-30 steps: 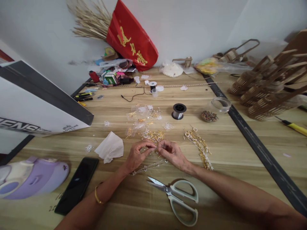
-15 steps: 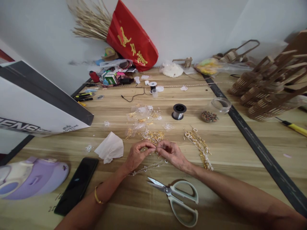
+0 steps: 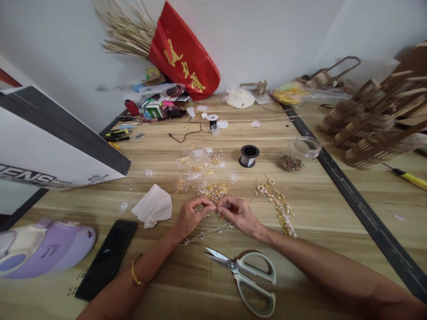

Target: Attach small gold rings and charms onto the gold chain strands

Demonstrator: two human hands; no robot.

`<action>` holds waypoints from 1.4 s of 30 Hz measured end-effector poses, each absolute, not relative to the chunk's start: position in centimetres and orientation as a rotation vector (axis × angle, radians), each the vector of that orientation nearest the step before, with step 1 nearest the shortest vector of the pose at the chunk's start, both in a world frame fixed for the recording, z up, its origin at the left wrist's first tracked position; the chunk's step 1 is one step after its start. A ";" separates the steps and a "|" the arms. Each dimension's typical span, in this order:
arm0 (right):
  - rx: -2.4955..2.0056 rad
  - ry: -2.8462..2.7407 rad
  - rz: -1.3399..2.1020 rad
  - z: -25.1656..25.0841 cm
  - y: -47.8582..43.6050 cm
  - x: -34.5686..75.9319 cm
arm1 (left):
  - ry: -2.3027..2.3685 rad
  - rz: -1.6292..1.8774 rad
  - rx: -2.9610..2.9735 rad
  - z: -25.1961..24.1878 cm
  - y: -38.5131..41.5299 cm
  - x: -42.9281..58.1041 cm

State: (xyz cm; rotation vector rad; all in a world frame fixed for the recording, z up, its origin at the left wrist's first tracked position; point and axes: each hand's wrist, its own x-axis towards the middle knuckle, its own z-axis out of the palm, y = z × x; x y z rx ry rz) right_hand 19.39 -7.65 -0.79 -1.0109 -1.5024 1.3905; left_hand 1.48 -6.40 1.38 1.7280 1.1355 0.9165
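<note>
My left hand [image 3: 195, 215] and my right hand [image 3: 239, 215] meet fingertip to fingertip, both pinched. Whatever lies between the fingertips is too small to make out. Just beyond them is a pile of gold and silver beads [image 3: 213, 190]. A beaded chain [image 3: 207, 233] runs along the table under my hands, with a small ring near my right hand. Closer to me lie scissors [image 3: 238, 264] with pale handles and parted blades. Gold and silver chains [image 3: 276, 204] with rings are heaped to the right.
A wire spool [image 3: 249, 156], small bead bags [image 3: 198, 162] and a clear jar [image 3: 305, 147] stand farther back. Left are a white tissue [image 3: 154, 206], a phone [image 3: 107, 260], a purple-and-white bottle [image 3: 50, 249] and a large box [image 3: 56, 146]. Small woven baskets [image 3: 363, 120] crowd the right.
</note>
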 end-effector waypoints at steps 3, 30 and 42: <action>-1.007 -1.515 1.381 -1.0 -7.6 19.4 | 1.142 0.923 1.726 1.3 -6.4 1.5; -1.032 -1.376 1.369 -1.5 -7.3 20.0 | 1.127 0.919 1.761 0.8 -6.2 1.5; -1.028 -1.451 1.363 -1.1 -7.3 20.1 | 1.021 1.041 2.171 0.9 -6.4 2.1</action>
